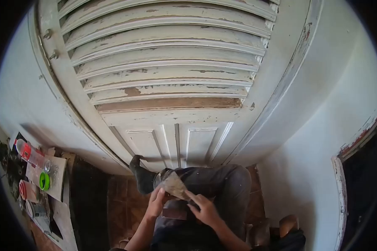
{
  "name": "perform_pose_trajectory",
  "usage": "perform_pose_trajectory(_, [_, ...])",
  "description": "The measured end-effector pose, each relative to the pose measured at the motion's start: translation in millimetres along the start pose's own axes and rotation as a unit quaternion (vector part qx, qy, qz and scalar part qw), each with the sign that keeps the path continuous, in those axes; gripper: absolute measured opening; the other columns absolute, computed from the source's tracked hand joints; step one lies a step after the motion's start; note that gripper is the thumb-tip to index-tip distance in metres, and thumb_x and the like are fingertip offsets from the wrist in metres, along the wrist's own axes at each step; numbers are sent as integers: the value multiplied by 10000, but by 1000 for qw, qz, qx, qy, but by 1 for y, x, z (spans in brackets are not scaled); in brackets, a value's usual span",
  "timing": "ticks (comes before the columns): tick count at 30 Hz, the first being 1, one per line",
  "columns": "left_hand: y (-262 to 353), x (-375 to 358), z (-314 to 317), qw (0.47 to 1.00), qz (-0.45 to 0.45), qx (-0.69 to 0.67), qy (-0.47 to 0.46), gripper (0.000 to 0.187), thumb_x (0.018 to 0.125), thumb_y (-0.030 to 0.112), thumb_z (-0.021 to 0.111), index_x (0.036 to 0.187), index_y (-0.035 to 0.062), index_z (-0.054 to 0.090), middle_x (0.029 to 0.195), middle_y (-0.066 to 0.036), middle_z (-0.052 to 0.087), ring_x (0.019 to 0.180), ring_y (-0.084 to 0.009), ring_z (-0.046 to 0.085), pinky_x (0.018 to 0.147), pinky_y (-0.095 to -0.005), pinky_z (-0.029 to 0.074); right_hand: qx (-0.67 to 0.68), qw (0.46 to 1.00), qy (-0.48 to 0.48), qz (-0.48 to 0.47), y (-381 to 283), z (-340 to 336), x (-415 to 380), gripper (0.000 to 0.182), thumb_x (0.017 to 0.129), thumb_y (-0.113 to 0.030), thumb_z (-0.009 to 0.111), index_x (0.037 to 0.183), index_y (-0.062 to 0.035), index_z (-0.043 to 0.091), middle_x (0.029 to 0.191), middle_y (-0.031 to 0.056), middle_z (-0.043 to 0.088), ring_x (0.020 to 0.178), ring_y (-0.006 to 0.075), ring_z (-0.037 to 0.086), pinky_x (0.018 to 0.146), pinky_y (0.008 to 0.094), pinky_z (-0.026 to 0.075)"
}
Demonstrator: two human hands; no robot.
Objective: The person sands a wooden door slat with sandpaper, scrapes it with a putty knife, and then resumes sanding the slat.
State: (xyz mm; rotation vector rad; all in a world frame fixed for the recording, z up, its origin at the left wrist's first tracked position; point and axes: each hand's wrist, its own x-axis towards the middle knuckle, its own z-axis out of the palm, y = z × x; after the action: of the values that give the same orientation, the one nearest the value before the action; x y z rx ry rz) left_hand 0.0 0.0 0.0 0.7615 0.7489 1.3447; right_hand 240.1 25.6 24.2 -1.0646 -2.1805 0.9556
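I sit on the floor facing a white louvered door with worn, flaking paint. My left hand and my right hand both hold a worn sheet of sandpaper over my lap. The left hand grips its lower left edge, the right hand its right side. My grey trouser leg is bent, and my dark-socked foot rests against the door's lower panel.
At the left, a board on the floor carries a clear bottle with a red label, a green lid and small items. White walls flank the door. A dark opening lies at the right. Brown floor tiles show below.
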Motion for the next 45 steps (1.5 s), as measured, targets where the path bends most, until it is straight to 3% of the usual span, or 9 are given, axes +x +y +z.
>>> perform_pose_trajectory(3, [35, -4, 17, 974, 7, 70, 216, 265, 1068, 215, 644, 1195, -13, 689, 1036, -35, 736, 841, -100, 679, 713, -268, 548, 87, 990, 65, -87, -18, 24, 13, 646, 964, -121, 745, 1556, -79, 491, 1073, 186, 666, 962, 359, 672, 897, 391, 534])
perform_pose_trajectory(9, [85, -30, -42, 903, 187, 170, 347, 220, 1073, 199, 631, 1095, -12, 688, 940, 1, 692, 822, -66, 633, 727, -242, 501, -118, 986, -53, -100, 8, 52, -9, 508, 974, -246, 727, 1430, -71, 586, 1167, 174, 638, 1117, 364, 632, 961, 446, 517])
perform_pose_trajectory(15, [93, -59, -31, 934, 14, 256, 249, 222, 1021, 204, 699, 1063, -14, 695, 922, -13, 697, 813, -70, 617, 709, -260, 495, 47, 981, -189, 11, 21, 54, 0, 418, 928, -251, 791, 1269, -28, 697, 1142, 156, 637, 1073, 364, 668, 940, 431, 533])
perform_pose_trajectory(21, [42, -66, -11, 912, -169, 373, 1, 352, 1010, 274, 725, 1216, -9, 694, 1024, -137, 766, 907, -176, 713, 757, -354, 549, 166, 982, 34, 82, 2, -17, 32, 239, 880, -96, 826, 1047, 52, 741, 919, 135, 739, 836, 183, 702, 775, 329, 548])
perform_pose_trajectory(28, [-25, -48, 15, 693, -73, 706, -127, 452, 974, 378, 703, 1327, 100, 654, 1051, -181, 734, 920, -365, 724, 809, -488, 593, 309, 946, 13, 96, -21, -56, 44, 248, 947, -29, 774, 1155, 80, 694, 1035, 61, 695, 945, 91, 646, 773, 242, 529])
perform_pose_trajectory(31, [-37, -44, 2, 713, 144, 684, -61, 531, 967, 382, 715, 1409, 110, 607, 1231, -172, 686, 1104, -358, 683, 880, -473, 588, 210, 976, 53, 3, -34, -53, 44, 219, 916, 38, 757, 1117, 86, 685, 1074, 86, 649, 991, 144, 654, 823, 261, 541])
perform_pose_trajectory(38, [46, -37, 27, 899, 139, 414, 48, 757, 885, 256, 816, 1542, 100, 476, 1315, -173, 605, 1232, -344, 607, 1053, -442, 500, -4, 990, 75, -117, -22, -29, 33, 196, 928, -122, 730, 1102, -36, 700, 1014, 138, 650, 937, 286, 673, 792, 361, 558])
perform_pose_trajectory(40, [52, -38, 19, 863, 204, 461, 32, 670, 876, 199, 818, 1478, 86, 548, 1332, -166, 608, 1244, -338, 611, 1031, -442, 515, -62, 982, 76, -158, -29, -22, 37, 233, 1006, -290, 716, 1176, -131, 722, 1023, 153, 692, 962, 314, 702, 782, 375, 582])
perform_pose_trajectory(45, [58, -22, 25, 763, 311, 566, -11, 286, 855, 71, 777, 1140, 57, 764, 1062, -121, 729, 932, -325, 730, 772, -408, 605, -56, 989, 69, -118, -26, -23, 40, 295, 760, 64, 779, 1040, -19, 734, 1026, 143, 630, 996, 366, 632, 851, 474, 520])
